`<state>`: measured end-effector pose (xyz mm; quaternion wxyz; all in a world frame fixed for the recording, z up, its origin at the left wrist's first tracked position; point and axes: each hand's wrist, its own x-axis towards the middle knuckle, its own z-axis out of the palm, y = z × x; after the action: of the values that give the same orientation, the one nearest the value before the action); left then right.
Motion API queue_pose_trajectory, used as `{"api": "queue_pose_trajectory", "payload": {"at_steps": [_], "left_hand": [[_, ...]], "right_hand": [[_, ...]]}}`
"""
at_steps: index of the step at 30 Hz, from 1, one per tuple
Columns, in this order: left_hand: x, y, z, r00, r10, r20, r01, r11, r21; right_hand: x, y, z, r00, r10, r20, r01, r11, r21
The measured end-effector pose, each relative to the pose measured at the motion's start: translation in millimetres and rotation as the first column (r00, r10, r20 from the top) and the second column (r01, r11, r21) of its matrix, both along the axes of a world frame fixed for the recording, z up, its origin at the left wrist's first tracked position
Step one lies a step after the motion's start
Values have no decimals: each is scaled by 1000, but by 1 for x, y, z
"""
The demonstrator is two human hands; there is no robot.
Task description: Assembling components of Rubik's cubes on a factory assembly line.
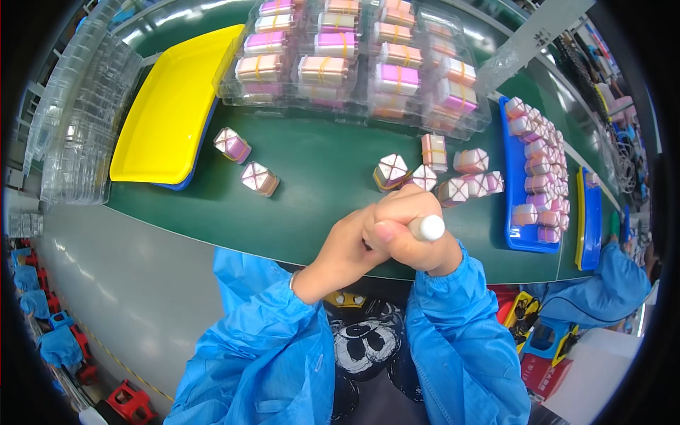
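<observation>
In front of me my two hands are pressed together above the table edge. My right hand (425, 248) is closed around a white round-ended stick (428, 228), perhaps a marker pen; most of its length is hidden. Against it, my left hand (347, 244) is closed with its fingers curled, and whatever it holds is out of sight. Just beyond the hands lies a group of small pink, peach and white bundles (453, 190) tied with rubber bands. Two more banded bundles, one pink (232, 144) and one peach (260, 178), lie farther left.
Clear plastic trays (297, 106) filled with bundles stand at the back. A yellow tray (159, 113) rests on a blue one at left, beside stacked clear trays (78, 134). At right are a bundle-filled blue tray (520, 237) and a co-worker's blue sleeve (602, 287).
</observation>
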<state>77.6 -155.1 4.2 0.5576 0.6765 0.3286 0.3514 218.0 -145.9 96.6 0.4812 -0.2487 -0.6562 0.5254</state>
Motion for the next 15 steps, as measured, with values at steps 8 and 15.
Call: {"api": "queue_pose_trajectory", "payload": {"at_steps": [8, 15], "left_hand": [[0, -2, 2, 999, 5, 48, -3, 999, -35], [0, -5, 13, 995, 81, -51, -70, 980, 184]], "right_hand": [[-3, 0, 2, 999, 21, -30, -25, 990, -142], [28, 0, 14, 937, 73, -341, -27, 990, 137]]}}
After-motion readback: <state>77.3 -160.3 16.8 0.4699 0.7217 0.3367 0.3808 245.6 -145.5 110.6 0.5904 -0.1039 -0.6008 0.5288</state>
